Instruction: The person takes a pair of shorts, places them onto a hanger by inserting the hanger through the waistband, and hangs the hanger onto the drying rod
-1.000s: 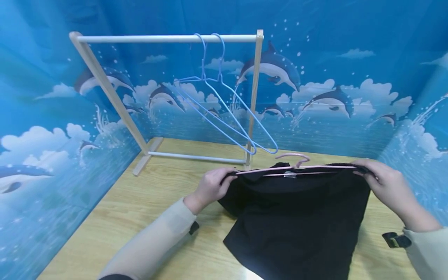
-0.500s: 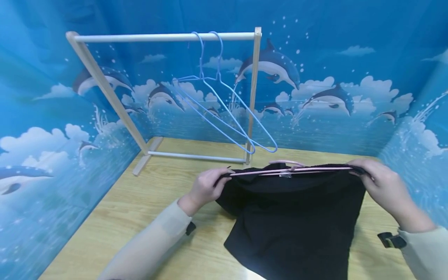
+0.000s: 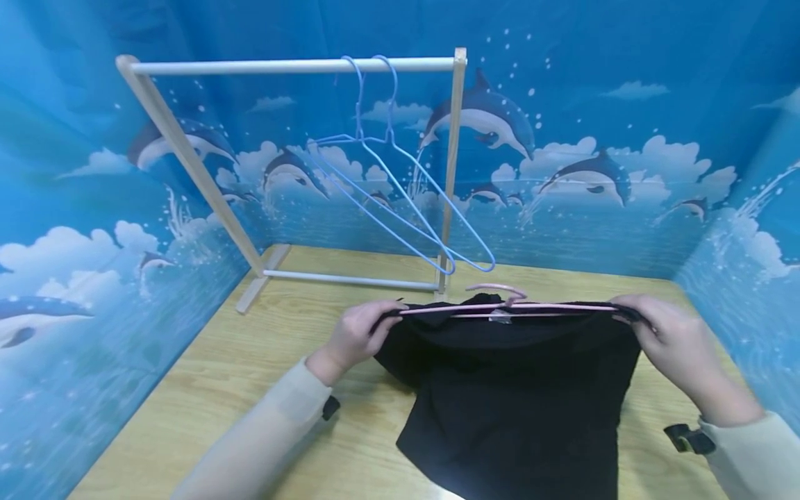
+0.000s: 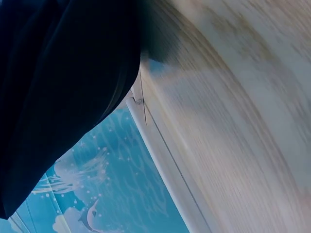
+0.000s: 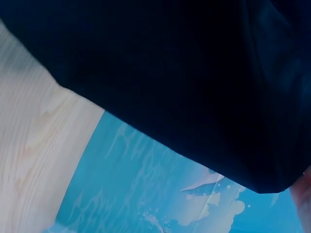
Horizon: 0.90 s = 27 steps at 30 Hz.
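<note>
A black garment [image 3: 512, 403] hangs down between my two hands, its top edge running along a pink hanger [image 3: 450, 307]. My left hand [image 3: 359, 333] pinches the cloth at the hanger's left end. At the right end my right hand [image 3: 665, 344] grips the cloth, thumb toward me. The hanger's hook stands up near the middle, leaning left, with a small pale label just below it. Dark cloth [image 4: 63, 82] fills much of the left wrist view. In the right wrist view the cloth [image 5: 160, 73] covers the upper part, with a bit of my hand at the right edge.
A clothes rack [image 3: 294, 67] with a white bar and wooden legs stands at the back left. Two blue hangers [image 3: 400, 184] hang from its bar, near the right post. The wood-grain table [image 3: 206, 389] meets walls [image 3: 625, 229] printed with dolphins.
Both hands have shifted left, carrying the pink hanger and black garment with them. The hook has tipped down and partly back up. The grip at both ends stays the same.
</note>
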Each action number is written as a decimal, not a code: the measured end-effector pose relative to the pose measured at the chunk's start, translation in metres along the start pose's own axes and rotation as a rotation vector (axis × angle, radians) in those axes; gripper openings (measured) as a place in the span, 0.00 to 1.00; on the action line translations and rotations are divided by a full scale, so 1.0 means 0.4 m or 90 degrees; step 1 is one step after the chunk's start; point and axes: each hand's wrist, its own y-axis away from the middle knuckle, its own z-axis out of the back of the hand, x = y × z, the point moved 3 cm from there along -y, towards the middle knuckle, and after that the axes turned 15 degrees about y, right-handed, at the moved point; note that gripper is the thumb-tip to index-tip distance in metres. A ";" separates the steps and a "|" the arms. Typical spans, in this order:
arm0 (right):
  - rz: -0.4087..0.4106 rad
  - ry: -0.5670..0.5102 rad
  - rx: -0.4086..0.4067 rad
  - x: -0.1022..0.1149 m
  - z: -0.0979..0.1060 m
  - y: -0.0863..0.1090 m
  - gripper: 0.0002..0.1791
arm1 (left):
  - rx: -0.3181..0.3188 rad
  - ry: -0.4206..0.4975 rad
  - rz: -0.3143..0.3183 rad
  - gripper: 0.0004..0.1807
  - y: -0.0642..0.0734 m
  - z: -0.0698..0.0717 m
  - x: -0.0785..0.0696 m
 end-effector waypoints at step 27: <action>0.008 0.045 -0.033 0.093 -0.017 -0.021 0.27 | -0.030 -0.081 0.082 0.16 0.028 0.056 0.035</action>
